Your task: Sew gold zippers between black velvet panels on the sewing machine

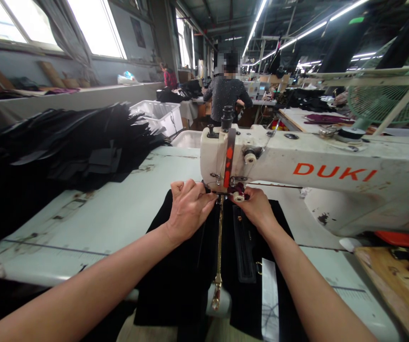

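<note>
Black fabric (175, 285) with a gold zipper (219, 242) down its middle lies under the needle area of a white sewing machine (268, 156) and hangs over the table's front edge. My left hand (189, 209) is closed on the fabric's upper part, left of the zipper, its fingertips beside the presser foot. On the other side, my right hand (257, 206) pinches the fabric just right of the needle, its fingertips partly hidden by the machine's parts. A white label strip (270, 299) and a dark zipped pocket (243, 247) show on the right panel.
A large stack of black fabric pieces (65, 147) covers the table's left side. Behind it stands a white crate (161, 114). Ahead sits a person (227, 97) with their back turned. A green fan (385, 95) and a wooden board (396, 289) are at the right.
</note>
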The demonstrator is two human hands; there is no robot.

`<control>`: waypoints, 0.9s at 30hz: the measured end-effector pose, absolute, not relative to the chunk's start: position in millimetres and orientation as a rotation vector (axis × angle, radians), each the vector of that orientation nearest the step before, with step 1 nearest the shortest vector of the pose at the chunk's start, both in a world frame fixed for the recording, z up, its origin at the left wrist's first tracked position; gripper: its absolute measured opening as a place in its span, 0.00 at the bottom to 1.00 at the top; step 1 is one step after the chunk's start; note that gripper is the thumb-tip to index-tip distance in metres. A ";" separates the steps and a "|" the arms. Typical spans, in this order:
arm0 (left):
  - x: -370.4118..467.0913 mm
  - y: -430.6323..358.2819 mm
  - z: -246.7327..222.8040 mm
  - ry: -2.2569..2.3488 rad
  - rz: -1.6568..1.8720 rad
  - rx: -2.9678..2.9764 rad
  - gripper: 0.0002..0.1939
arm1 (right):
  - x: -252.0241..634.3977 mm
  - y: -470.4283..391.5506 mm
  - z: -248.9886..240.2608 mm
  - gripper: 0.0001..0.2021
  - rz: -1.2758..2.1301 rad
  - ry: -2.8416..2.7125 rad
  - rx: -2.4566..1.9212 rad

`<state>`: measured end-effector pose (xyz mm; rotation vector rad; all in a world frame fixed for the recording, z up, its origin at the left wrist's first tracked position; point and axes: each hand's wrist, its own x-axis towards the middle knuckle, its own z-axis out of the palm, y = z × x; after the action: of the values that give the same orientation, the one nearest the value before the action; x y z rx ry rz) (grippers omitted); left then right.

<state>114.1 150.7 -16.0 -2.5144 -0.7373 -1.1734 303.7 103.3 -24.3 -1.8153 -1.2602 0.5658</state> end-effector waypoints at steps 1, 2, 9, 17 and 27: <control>114.3 150.6 -16.0 -0.747 -1.185 -2.512 0.08 | 303.6 103.4 -24.3 0.10 0.561 -1.258 -1.818; 114.7 150.6 -15.8 -0.753 -1.194 -2.511 0.08 | 303.4 103.5 -24.1 0.10 0.556 -1.256 -1.822; 117.2 153.7 -16.5 -0.759 -1.215 -2.517 0.09 | 300.7 101.7 -18.1 0.09 0.530 -1.242 -1.861; 117.9 153.7 -17.6 -0.752 -1.183 -2.500 0.08 | 299.0 100.8 -12.8 0.06 0.502 -1.239 -1.896; 118.6 153.9 -17.0 -0.740 -1.171 -2.481 0.08 | 298.8 101.3 -15.3 0.05 0.513 -1.246 -1.902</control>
<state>118.6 153.9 -17.0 -2.4807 -0.7396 -1.1715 298.8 101.3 -15.3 -1.9016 -1.2464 0.5126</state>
